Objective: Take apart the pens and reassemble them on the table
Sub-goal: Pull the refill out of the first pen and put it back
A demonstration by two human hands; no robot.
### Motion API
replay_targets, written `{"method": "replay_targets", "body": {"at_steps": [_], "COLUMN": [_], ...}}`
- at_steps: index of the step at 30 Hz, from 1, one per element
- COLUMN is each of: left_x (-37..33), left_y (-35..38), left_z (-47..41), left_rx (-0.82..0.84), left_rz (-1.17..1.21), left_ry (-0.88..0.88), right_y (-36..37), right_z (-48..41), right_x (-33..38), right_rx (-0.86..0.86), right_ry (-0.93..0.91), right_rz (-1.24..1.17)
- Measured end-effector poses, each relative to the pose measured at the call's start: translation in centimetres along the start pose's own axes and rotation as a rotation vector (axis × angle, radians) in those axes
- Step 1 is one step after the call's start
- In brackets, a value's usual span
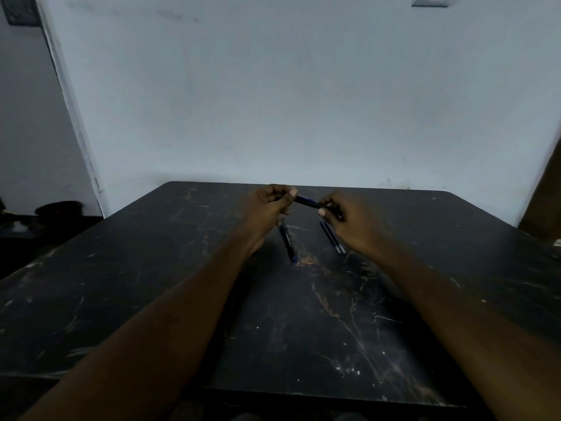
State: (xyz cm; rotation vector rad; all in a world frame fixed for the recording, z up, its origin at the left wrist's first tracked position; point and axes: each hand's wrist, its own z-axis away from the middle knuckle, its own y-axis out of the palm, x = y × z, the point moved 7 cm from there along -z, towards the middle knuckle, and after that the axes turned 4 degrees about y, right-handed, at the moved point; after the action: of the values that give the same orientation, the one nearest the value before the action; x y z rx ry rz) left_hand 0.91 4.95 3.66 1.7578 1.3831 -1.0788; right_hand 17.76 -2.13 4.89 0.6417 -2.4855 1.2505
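Your left hand [267,205] and your right hand [346,217] are both raised over the far half of the dark marbled table [151,284], and between them you hold one dark pen with a blue band [306,202]. The pen bridges the gap from hand to hand, slanting slightly down toward your right. Your left fingers are curled closed around its left end, the thumb pressed on top, and your right thumb and fingers are pinched shut on its right end, so only the short middle stretch of the pen shows. Whether that pen is whole or already coming apart inside your fists cannot be told; the picture is dim and a little blurred. Under your hands, on the table, lie more pen pieces. Just below your left hand rests one dark pen body with a blue tip [288,241], angled toward you. Just below your right hand lie thin dark sticks with pale near ends [332,238], side by side and touching; they look like two, though the blur makes the count unsure. The two groups lie apart from each other, with bare tabletop between them. Counted: one pen in your grip, one piece on the table's left side of your hands, and what seems a pair on the right side.
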Motion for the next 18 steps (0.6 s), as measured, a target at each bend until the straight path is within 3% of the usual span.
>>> {"method": "replay_targets", "body": {"at_steps": [4, 12, 18], "left_x": [-0.1, 0.1, 0.2], "left_y": [0.7, 1.2, 0.5], "left_z": [0.1, 0.3, 0.1], "left_rx": [0.034, 0.084, 0.056], "left_rz": [0.023, 0.082, 0.055], "left_ry": [0.019, 0.010, -0.006], "right_y": [0.3, 1.0, 1.3], "right_z": [0.2, 0.4, 0.2], "right_x": [0.8, 0.3, 1.3], "right_rx": [0.028, 0.021, 0.014], "right_ry": [-0.055, 0.028, -0.032], "right_rz": [0.039, -0.153, -0.199]}}
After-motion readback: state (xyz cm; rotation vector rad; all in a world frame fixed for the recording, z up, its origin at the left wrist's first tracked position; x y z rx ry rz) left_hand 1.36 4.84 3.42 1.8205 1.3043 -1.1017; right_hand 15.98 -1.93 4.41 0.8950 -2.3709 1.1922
